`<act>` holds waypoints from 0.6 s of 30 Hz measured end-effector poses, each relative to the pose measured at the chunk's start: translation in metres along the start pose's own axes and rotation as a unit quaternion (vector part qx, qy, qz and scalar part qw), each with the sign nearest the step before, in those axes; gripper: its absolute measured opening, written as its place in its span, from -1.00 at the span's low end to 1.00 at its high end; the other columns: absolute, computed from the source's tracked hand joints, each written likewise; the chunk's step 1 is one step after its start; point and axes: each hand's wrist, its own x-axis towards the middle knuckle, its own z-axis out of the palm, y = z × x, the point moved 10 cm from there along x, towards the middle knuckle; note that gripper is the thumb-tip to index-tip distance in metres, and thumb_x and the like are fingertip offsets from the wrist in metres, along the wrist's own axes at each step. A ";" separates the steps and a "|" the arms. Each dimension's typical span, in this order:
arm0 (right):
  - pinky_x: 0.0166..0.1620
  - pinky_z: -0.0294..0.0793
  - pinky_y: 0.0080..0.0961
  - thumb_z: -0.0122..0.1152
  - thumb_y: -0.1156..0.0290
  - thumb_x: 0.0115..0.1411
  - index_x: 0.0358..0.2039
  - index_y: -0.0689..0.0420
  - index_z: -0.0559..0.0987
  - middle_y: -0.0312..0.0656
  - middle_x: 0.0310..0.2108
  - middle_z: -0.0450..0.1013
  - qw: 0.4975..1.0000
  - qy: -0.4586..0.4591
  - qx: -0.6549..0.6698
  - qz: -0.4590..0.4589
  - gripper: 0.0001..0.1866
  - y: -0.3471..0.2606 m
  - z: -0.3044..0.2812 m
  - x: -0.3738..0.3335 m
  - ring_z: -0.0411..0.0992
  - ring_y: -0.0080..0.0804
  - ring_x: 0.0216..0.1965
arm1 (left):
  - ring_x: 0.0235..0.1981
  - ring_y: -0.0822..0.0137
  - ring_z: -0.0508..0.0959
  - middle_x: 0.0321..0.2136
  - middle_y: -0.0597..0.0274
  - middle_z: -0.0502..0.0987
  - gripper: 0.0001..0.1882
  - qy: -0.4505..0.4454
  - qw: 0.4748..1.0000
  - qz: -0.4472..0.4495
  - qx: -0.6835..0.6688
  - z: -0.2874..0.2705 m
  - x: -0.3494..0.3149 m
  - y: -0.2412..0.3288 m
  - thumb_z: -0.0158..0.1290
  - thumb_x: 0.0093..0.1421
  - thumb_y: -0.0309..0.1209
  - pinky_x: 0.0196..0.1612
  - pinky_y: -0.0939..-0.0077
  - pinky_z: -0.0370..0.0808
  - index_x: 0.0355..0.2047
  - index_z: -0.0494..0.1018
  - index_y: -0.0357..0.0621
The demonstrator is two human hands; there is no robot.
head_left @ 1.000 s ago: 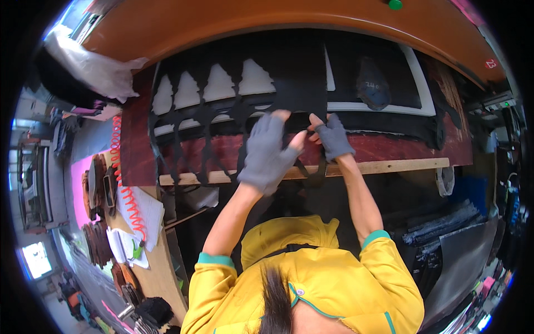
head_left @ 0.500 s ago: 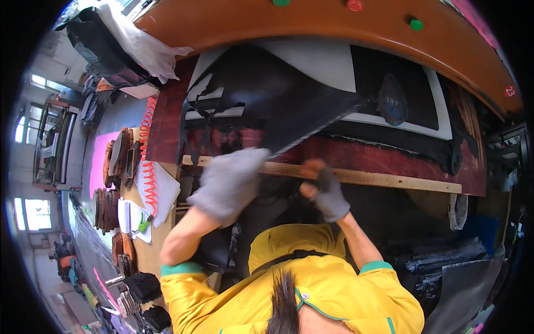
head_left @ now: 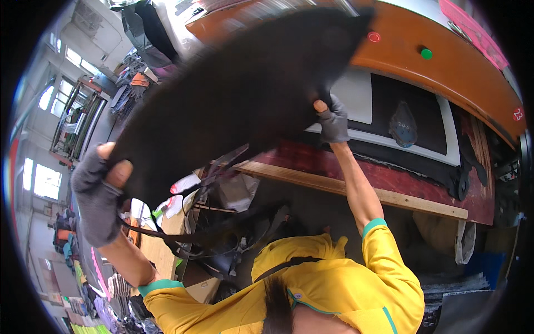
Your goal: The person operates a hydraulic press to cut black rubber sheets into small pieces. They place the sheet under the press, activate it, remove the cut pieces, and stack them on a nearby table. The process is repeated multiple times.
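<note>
A large black sheet of flexible material (head_left: pixel 222 100), perhaps leather, is raised across the middle and far left, its far edge smeared by motion. My left hand (head_left: pixel 97 195), in a grey fingerless glove, grips its near left corner with the thumb on top. My right hand (head_left: pixel 334 122), gloved alike, pinches its right side. Thin ragged black strips (head_left: pixel 194 238) hang from the sheet's near edge. Right of my right hand, a dark grey sole-shaped piece (head_left: pixel 403 125) lies on black material (head_left: pixel 428 103) over a white board (head_left: pixel 356 92).
The dark red worktable (head_left: pixel 300 161) has a wooden strip (head_left: pixel 389 197) along its near edge. An orange machine beam (head_left: pixel 467 69) with a red button (head_left: pixel 374 37) and a green button (head_left: pixel 426 54) spans the far side. Stacked dark sheets (head_left: pixel 456 295) stand at lower right.
The black sheet has come up off the table and swung up and leftward. My left hand moved left, my right hand forward, and both now hold it. The view has shifted slightly.
</note>
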 end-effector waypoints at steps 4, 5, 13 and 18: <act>-0.34 0.42 -0.62 0.52 0.36 -0.01 -0.32 0.23 0.65 -0.34 -0.45 0.55 0.968 -0.049 -0.146 -0.197 -0.71 -0.157 0.036 0.016 0.41 -0.67 -0.43 | -0.28 0.47 0.54 -0.24 0.32 0.57 -0.72 0.122 0.977 0.002 -0.173 -0.062 0.016 -0.050 0.16 0.24 -0.42 -0.25 0.55 0.54 -0.05 0.48 -0.19; -0.32 0.45 -0.62 0.52 0.33 -0.01 -0.32 0.23 0.67 -0.33 -0.44 0.57 0.964 -0.083 -0.151 -0.201 -0.71 -0.187 0.050 0.025 0.44 -0.68 -0.42 | -0.25 0.45 0.55 -0.20 0.30 0.57 -0.70 0.098 0.977 -0.020 -0.187 -0.061 0.025 -0.074 0.15 0.25 -0.41 -0.21 0.53 0.55 -0.02 0.47 -0.18; -0.06 0.53 -0.31 0.43 0.08 0.06 -0.13 0.19 0.56 -0.14 -0.24 0.57 0.699 -0.115 -0.580 -0.403 -0.49 -0.127 0.168 0.091 0.55 -0.20 -0.19 | -0.20 0.48 0.51 -0.19 0.37 0.54 -0.63 -0.054 0.959 -0.191 -0.204 0.102 0.101 -0.327 0.10 0.29 -0.17 -0.14 0.53 0.48 -0.01 0.50 -0.14; 0.17 0.27 -0.22 0.43 0.11 0.03 0.07 0.09 0.43 -0.11 0.07 0.40 0.668 -0.019 -0.679 -0.303 -0.36 -0.009 0.035 0.009 0.34 -0.12 0.10 | -0.19 0.39 0.52 -0.19 0.17 0.57 -0.61 -0.053 0.923 -0.287 -0.252 0.185 0.100 -0.448 0.14 0.26 -0.28 -0.12 0.48 0.45 -0.05 0.48 -0.36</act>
